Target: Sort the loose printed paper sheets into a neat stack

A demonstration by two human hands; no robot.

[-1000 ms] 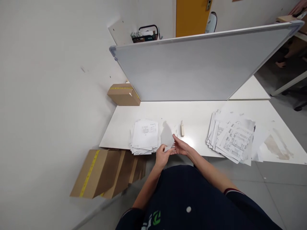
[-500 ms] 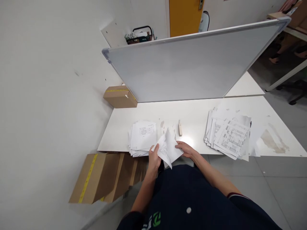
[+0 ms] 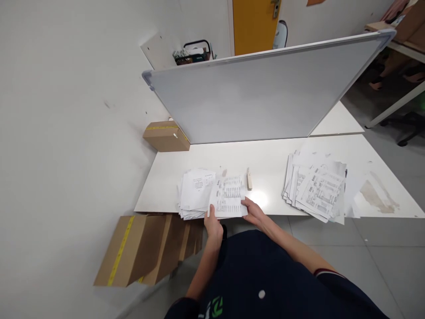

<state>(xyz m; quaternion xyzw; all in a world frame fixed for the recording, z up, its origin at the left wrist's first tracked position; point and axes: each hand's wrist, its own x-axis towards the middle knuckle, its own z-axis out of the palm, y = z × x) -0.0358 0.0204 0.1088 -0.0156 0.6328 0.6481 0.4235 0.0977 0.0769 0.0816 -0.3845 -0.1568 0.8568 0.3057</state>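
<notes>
Printed paper sheets (image 3: 228, 197) are held between my two hands over the front edge of the white table. My left hand (image 3: 213, 223) grips their lower left corner, thumb on top. On the right side, my right hand (image 3: 252, 211) pinches the edge. The sheets lie fairly flat, printed side up; how many there are I cannot tell. Directly left of them is a stack of papers (image 3: 195, 190), which the held sheets slightly overlap in view. Just beyond my right hand lies a small beige stapler-like object (image 3: 249, 179).
A larger, untidy paper pile (image 3: 318, 186) lies to the right on the table (image 3: 265, 155). A whiteboard (image 3: 252, 93) stands along the back. One cardboard box (image 3: 168, 136) sits at the left rear; several open cardboard boxes (image 3: 124, 252) stand below the left front edge.
The sheets in my hands were folded or curled upward and are now spread out flatter with the print showing. They have moved slightly away from my body.
</notes>
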